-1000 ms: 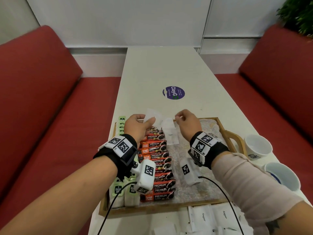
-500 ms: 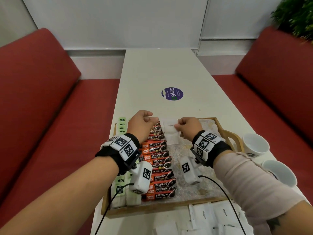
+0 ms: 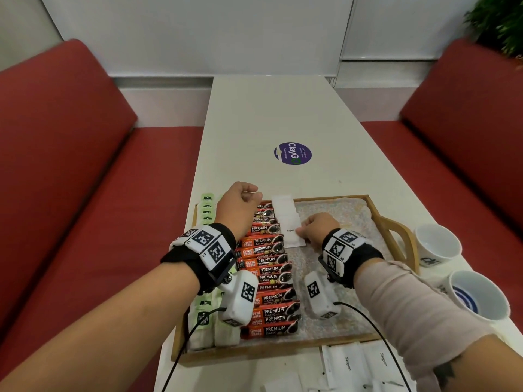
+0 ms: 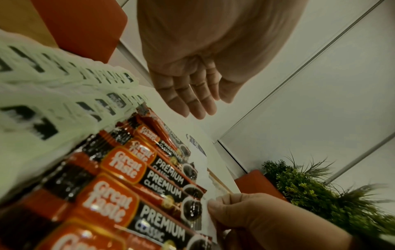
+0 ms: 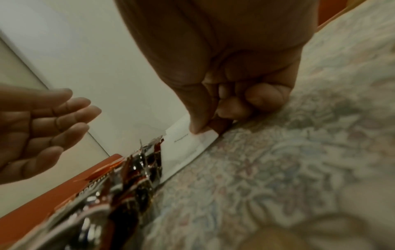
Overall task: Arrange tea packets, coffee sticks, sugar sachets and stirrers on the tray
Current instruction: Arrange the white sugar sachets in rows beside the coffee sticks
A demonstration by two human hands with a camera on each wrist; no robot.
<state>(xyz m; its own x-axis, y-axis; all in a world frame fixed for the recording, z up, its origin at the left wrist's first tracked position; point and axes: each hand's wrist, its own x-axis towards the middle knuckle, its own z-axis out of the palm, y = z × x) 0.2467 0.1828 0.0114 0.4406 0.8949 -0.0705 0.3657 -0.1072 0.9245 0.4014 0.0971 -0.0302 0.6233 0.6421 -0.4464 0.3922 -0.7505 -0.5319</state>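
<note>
Sugar sachet (image 3: 288, 222) looks light, thin and floppy, likely to bend or slide, so a pinch at one edge seems the sensible hold. It lies on the tray (image 3: 394, 223) near the far edge, its long side against the row of coffee sticks (image 3: 268, 275). The right hand (image 3: 318, 230) pinches its near right edge between thumb and forefinger. The left hand (image 3: 239, 206) hovers over the tray's far left corner, fingers relaxed and spread, holding nothing.
</note>
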